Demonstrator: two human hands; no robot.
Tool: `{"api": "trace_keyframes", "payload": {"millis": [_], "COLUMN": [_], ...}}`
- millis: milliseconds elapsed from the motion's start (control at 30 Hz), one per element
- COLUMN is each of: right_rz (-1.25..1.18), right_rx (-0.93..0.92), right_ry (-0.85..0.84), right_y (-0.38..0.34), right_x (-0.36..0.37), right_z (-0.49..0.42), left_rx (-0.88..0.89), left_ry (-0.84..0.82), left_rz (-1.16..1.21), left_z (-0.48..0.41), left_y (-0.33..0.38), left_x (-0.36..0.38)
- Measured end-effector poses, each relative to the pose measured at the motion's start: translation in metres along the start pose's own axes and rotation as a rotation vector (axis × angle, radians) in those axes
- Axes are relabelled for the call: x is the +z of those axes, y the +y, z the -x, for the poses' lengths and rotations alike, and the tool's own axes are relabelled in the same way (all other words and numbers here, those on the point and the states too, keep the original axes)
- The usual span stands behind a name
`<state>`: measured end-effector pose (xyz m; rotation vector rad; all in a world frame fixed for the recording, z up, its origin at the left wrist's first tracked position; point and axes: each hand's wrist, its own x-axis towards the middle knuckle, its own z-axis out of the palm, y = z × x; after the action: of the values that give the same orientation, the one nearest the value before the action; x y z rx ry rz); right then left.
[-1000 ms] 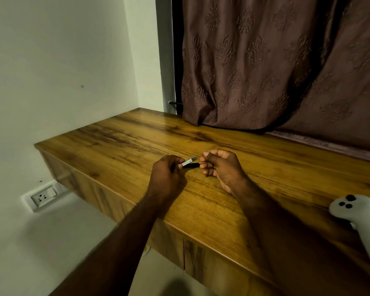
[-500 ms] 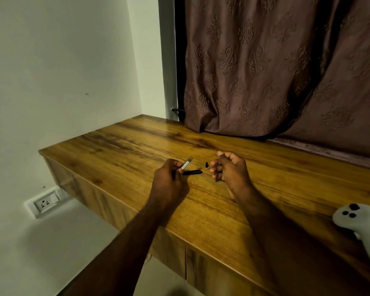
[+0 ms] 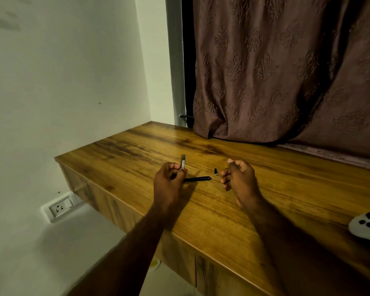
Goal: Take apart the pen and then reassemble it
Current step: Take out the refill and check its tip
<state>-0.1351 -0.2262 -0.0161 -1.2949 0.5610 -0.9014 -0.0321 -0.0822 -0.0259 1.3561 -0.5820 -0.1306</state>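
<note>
My left hand (image 3: pixel 169 181) grips a short grey pen barrel (image 3: pixel 183 161) that sticks up above my fingers. A long black pen part (image 3: pixel 198 179) lies flat on the wooden desk (image 3: pixel 212 212), between my hands and just right of my left fingers. A tiny black pen piece (image 3: pixel 215 171) with a grey tip sits on the desk just left of my right fingertips. My right hand (image 3: pixel 239 178) hovers beside it with the thumb raised and the fingers loosely curled, holding nothing that I can see.
A white game controller (image 3: pixel 366 228) rests at the desk's right edge. A brown patterned curtain (image 3: pixel 276 71) hangs over the back of the desk. White wall on the left, with a socket (image 3: pixel 59 208) low down. The desk's front edge runs under my forearms.
My hands have drawn apart. My left hand tilted the grey barrel upright. My right hand opened and the tiny black piece it pinched now sits by its fingertips.
</note>
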Motion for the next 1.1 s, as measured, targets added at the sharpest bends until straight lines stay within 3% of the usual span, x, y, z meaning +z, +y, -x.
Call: {"api": "trace_keyframes", "payload": {"millis": [300,467,700,867,967,1100], "right_rz": [0.052,0.08,0.102,0.097,0.093,0.244], "right_rx": [-0.032,-0.041,-0.039,-0.042,-0.077,-0.157], "right_ry": [-0.016,-0.029,-0.027,0.006,0.101,0.375], "right_y": [0.002,0.005,0.007,0.009,0.008,0.011], "right_x": [0.0,0.0,-0.001,-0.001,0.0,-0.017], "right_z": [-0.003,-0.003,-0.007,-0.01,-0.011,-0.028], "left_rx": [0.083,0.014,-0.05,0.058,0.07,0.12], "left_ry": [-0.056,-0.113,-0.138,-0.054,-0.049,-0.085], "left_rz": [-0.257,-0.4,-0.439,-0.447,-0.396,-0.44], "left_z": [-0.041,-0.056,-0.068,-0.053,-0.03,-0.014], "left_y": [0.003,-0.006,-0.011,-0.005,-0.005,-0.006], "left_x": [-0.035,-0.044,-0.039,-0.024,-0.009,0.0]}}
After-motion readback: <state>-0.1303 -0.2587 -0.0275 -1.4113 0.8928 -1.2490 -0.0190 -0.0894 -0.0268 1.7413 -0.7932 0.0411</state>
